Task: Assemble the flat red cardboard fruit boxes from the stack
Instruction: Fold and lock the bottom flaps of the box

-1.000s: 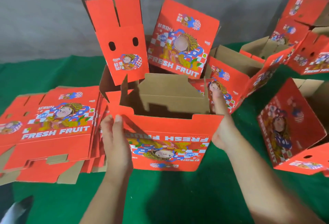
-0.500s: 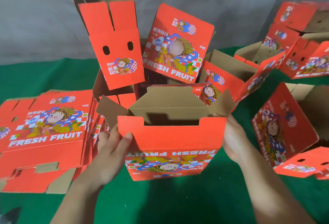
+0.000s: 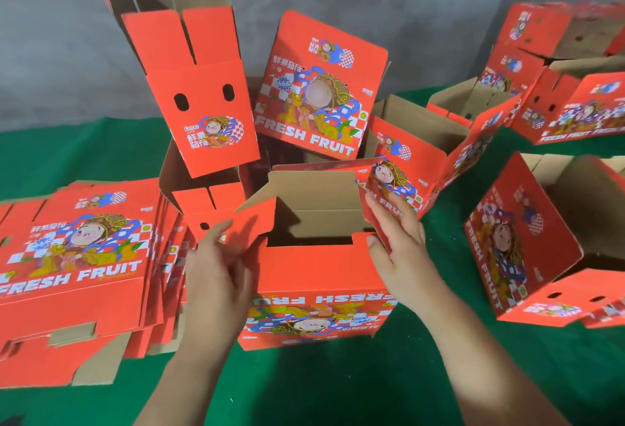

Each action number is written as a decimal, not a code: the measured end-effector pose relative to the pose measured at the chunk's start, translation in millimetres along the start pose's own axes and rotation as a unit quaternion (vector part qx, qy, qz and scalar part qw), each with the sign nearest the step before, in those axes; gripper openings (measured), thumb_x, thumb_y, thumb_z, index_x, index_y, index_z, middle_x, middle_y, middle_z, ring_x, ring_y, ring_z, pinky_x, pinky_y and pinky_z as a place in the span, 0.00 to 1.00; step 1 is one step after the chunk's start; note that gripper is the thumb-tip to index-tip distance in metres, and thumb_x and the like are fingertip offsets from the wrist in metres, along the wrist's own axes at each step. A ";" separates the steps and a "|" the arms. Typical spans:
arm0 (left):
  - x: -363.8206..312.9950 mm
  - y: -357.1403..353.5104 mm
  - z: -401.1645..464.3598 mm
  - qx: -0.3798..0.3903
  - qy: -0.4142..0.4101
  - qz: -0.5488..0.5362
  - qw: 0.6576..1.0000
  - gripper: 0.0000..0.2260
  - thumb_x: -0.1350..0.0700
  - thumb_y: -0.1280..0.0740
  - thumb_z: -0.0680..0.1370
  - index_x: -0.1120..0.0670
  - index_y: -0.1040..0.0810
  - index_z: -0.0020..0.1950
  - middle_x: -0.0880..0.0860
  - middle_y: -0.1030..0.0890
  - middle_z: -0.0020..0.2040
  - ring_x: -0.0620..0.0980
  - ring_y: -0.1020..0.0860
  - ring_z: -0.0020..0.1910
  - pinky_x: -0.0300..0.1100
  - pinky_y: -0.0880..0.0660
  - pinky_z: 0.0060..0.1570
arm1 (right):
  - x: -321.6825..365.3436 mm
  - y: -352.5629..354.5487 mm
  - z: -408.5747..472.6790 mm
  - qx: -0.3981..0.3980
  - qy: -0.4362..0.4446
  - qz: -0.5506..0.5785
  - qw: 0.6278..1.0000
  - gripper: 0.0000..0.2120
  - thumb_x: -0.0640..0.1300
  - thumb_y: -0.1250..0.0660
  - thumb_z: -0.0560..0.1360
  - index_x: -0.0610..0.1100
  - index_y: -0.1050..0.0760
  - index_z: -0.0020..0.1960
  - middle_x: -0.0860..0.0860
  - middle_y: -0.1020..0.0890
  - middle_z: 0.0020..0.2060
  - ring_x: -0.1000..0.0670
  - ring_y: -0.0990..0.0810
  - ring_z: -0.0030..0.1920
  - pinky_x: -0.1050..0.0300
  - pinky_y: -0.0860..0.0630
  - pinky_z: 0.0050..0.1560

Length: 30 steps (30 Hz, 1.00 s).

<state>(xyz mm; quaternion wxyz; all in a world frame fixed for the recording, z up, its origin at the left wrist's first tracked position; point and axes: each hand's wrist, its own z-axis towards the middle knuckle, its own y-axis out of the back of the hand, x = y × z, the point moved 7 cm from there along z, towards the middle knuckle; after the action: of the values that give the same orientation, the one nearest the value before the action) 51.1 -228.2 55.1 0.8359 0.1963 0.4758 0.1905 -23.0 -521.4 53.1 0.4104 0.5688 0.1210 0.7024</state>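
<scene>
Leftmost, a stack [image 3: 77,256] of flat red blanks lies on the green cloth [image 3: 338,385], its far-left edge cut off by the frame and its lower sheets hidden under the top one, so their number cannot be told. Behind and just right of it a tall box [image 3: 199,94] stands tilted with its top flaps up; its foot is hidden behind a lower open carton. In the middle the box [image 3: 318,276] being worked on stands upside down on the cloth, print inverted, open end up. The left hand [image 3: 216,276] is spread, fingers loosely curved against the box's left side, thumb and fingertips touching the left flap [image 3: 257,222], which leans inward over the opening; a firm pinch cannot be made out. The right hand [image 3: 402,253] is likewise spread, fingers flat on the right flap [image 3: 378,209], thumb at the near wall's top edge; it presses rather than grasps. The inside bottom of the box is in shadow. Behind it a printed panel [image 3: 318,87] leans back, its base hidden. To the right several built boxes [image 3: 429,155] crowd together, overlapping so their edges are hard to separate. One box [image 3: 514,249] lies on its side near the right edge, partly cut off, and those at top right are blurred
</scene>
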 end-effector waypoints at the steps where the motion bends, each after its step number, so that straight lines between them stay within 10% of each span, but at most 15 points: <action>1: -3.3 1.6 1.7 0.023 -0.030 0.044 0.998 0.23 0.61 0.33 0.77 0.43 0.26 0.69 0.48 0.25 0.48 0.53 0.26 0.49 0.55 0.28 0.50 | -4.0 -1.0 -1.6 0.018 -0.013 0.011 1.000 0.35 0.42 0.33 0.82 0.71 0.42 0.79 0.61 0.47 0.79 0.60 0.49 0.79 0.57 0.48 0.77; 7: -9.9 -23.1 28.2 0.269 -0.002 0.135 0.954 0.21 0.35 0.38 0.79 0.32 0.28 0.72 0.45 0.43 0.79 0.51 0.45 0.77 0.51 0.45 0.77 | -9.1 -3.7 -0.4 0.081 -0.018 -0.014 0.996 0.32 0.49 0.32 0.81 0.71 0.41 0.78 0.59 0.49 0.79 0.52 0.52 0.80 0.49 0.48 0.81; 11: -1.5 -38.2 52.8 0.270 0.046 0.256 0.927 0.25 0.28 0.50 0.80 0.28 0.36 0.76 0.50 0.41 0.74 0.58 0.42 0.71 0.56 0.43 0.75 | -9.1 -9.5 -2.7 0.119 -0.014 -0.029 0.992 0.25 0.59 0.34 0.81 0.71 0.35 0.76 0.63 0.54 0.80 0.56 0.59 0.80 0.51 0.51 0.80; 16: 6.8 -31.4 56.5 0.182 0.106 0.023 0.977 0.22 0.30 0.45 0.75 0.35 0.32 0.67 0.39 0.29 0.68 0.47 0.35 0.73 0.54 0.44 0.75 | -10.5 -7.2 -5.3 0.117 -0.081 0.086 0.986 0.24 0.62 0.35 0.81 0.67 0.40 0.73 0.63 0.54 0.82 0.61 0.54 0.80 0.49 0.48 0.80; 19: 11.0 -30.0 50.3 0.188 0.184 -0.221 0.939 0.19 0.30 0.46 0.81 0.32 0.26 0.68 0.38 0.23 0.66 0.45 0.26 0.70 0.57 0.32 0.73 | -4.4 -4.5 4.0 0.061 -0.156 0.177 0.970 0.26 0.63 0.44 0.83 0.62 0.44 0.79 0.59 0.40 0.79 0.57 0.44 0.78 0.45 0.47 0.81; 22: -3.2 -24.3 47.1 0.184 0.115 -0.118 0.969 0.18 0.35 0.52 0.85 0.32 0.22 0.59 0.31 0.24 0.56 0.40 0.27 0.65 0.45 0.30 0.67 | -3.4 -0.8 18.6 0.059 -0.215 0.092 0.971 0.20 0.59 0.53 0.86 0.69 0.40 0.77 0.55 0.43 0.82 0.52 0.50 0.82 0.44 0.53 0.79; 26: 0.2 -25.8 47.9 0.204 0.119 -0.050 0.970 0.13 0.42 0.39 0.84 0.42 0.27 0.67 0.46 0.28 0.64 0.46 0.29 0.68 0.50 0.33 0.73 | -12.0 -8.1 14.1 0.079 -0.196 0.091 0.973 0.09 0.64 0.43 0.83 0.68 0.32 0.62 0.56 0.36 0.70 0.49 0.44 0.77 0.44 0.45 0.75; 30: -3.2 -35.0 45.5 0.254 0.089 0.052 0.962 0.32 0.49 0.28 0.80 0.43 0.40 0.80 0.53 0.35 0.71 0.49 0.28 0.66 0.51 0.31 0.72 | -10.3 -13.0 17.4 0.096 -0.132 -0.043 0.986 0.35 0.57 0.29 0.77 0.59 0.43 0.77 0.55 0.38 0.73 0.50 0.44 0.76 0.46 0.41 0.75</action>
<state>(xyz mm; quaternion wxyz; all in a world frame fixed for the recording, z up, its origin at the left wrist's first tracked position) 93.7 -266.2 61.0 0.7020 0.4089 0.5698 0.1238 -1.5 -525.7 43.3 0.3957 0.6875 0.1571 0.5883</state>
